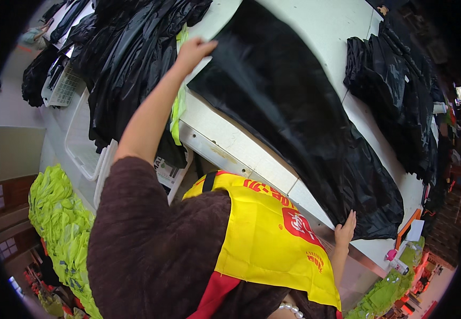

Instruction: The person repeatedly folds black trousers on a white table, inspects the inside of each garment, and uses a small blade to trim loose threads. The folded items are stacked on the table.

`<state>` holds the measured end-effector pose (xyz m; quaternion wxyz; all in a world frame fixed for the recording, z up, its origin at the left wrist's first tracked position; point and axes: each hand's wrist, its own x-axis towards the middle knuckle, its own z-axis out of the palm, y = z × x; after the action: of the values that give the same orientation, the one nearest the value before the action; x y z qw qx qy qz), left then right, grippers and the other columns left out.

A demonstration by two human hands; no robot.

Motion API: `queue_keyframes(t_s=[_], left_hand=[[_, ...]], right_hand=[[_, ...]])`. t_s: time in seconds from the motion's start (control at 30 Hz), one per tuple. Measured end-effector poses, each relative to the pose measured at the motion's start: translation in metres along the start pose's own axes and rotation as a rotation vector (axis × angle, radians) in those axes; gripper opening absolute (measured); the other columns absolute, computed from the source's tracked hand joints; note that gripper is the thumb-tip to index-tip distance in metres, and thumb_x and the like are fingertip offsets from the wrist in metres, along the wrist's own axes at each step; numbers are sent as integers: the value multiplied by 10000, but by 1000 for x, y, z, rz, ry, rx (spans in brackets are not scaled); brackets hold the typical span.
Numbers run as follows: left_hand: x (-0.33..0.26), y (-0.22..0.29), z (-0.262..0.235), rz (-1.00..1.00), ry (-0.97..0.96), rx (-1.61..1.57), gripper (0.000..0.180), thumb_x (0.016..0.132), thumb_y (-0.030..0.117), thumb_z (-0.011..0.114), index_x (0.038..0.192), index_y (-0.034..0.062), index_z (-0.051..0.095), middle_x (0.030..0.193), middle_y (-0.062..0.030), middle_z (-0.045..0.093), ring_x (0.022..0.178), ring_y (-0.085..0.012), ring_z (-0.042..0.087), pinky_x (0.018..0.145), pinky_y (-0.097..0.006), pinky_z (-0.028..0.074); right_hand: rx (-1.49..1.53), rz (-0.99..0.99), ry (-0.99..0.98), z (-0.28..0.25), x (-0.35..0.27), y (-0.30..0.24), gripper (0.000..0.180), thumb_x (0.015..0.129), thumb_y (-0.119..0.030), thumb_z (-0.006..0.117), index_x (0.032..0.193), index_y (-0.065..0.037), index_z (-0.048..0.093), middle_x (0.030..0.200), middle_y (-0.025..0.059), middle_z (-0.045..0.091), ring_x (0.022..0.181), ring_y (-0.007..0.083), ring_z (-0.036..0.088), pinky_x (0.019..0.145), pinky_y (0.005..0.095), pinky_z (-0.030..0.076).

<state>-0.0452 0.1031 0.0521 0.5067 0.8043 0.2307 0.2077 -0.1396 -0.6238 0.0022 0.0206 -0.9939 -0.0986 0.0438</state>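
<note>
A long piece of smooth black fabric [273, 90], shaped like a trouser leg, stretches across the white table from the far middle to the near right. My left hand [194, 55] is closed, its curled fingers at the fabric's upper left edge. At the near right end, my right hand [346, 229] lies against the fabric's near edge with its fingers stretched out. The cloth looks flat toward the far end and more wrinkled beyond my right hand.
Black garments [129, 53] hang in a heap at left, near white plastic baskets [79, 143]. Another black stack [390, 90] lies at right. Lime-yellow garments [60, 228] pile up at lower left. An orange-handled tool [408, 223] rests by the table's right corner.
</note>
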Motion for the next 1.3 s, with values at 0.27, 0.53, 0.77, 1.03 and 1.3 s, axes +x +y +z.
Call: queue_keyframes(t_s=[0.27, 0.53, 0.77, 1.03, 1.3], left_hand=[[-91, -65, -10, -50, 75, 322, 292, 728, 217, 687, 855, -25, 584, 732, -153, 619, 653, -221, 597, 607, -318, 450], [-78, -122, -28, -184, -137, 40, 246, 759, 145, 694, 905, -13, 576, 734, -63, 608, 647, -138, 574, 563, -251, 438], [-92, -57, -22, -317, -268, -133, 404, 780, 21, 640, 1166, -29, 533, 923, -43, 601, 758, -123, 572, 648, -226, 473], [-56, -28, -17, -188, -288, 492, 442, 672, 332, 749, 935, -13, 663, 851, -167, 655, 774, -242, 624, 715, -315, 478], [27, 90, -4, 209, -327, -16, 125, 838, 177, 599, 852, 61, 642, 750, -12, 590, 685, -128, 556, 595, -262, 437]], right_hand=[[-32, -31, 38, 2, -6, 2, 675, 678, 73, 484, 1333, -12, 345, 1359, 220, 359, 1224, 390, 367, 1000, 414, 340], [-265, 138, 183, -12, 2, -2, 667, 663, -4, 636, 1285, -64, 406, 1336, 174, 390, 1176, 358, 416, 915, 457, 394], [-226, 297, 93, 16, -23, 63, 404, 750, 5, 486, 1154, 4, 492, 1097, 202, 567, 963, 367, 566, 808, 427, 473], [-280, 289, 0, 12, -19, 55, 456, 731, 5, 578, 1172, 44, 470, 1103, 234, 549, 948, 372, 568, 794, 426, 483], [-241, 268, 46, 12, -26, 56, 514, 725, 3, 581, 1217, 28, 437, 1171, 224, 514, 997, 383, 537, 844, 425, 452]])
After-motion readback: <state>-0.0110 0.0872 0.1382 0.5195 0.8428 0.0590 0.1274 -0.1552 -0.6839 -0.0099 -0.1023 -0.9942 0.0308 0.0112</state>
